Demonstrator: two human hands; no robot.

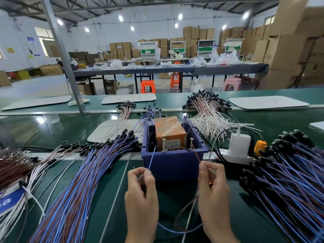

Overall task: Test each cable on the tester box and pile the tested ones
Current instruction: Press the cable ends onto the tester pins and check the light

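Though apart, both hands (141, 190) (213, 188) (fingertips up) on one cable (151, 157).

Both hands rise from the near edge, side by side and apart, with wrists low and fingers curled at the top. The left hand (142, 195) pinches a blue lead (152, 157) between thumb and forefinger, its other fingers folded in behind. The right hand (214, 192) stands level with it, thumb and forefinger pinching a brown lead (196, 152), its remaining fingers bent inward. Both wrists are bare and run off the near edge of the view.
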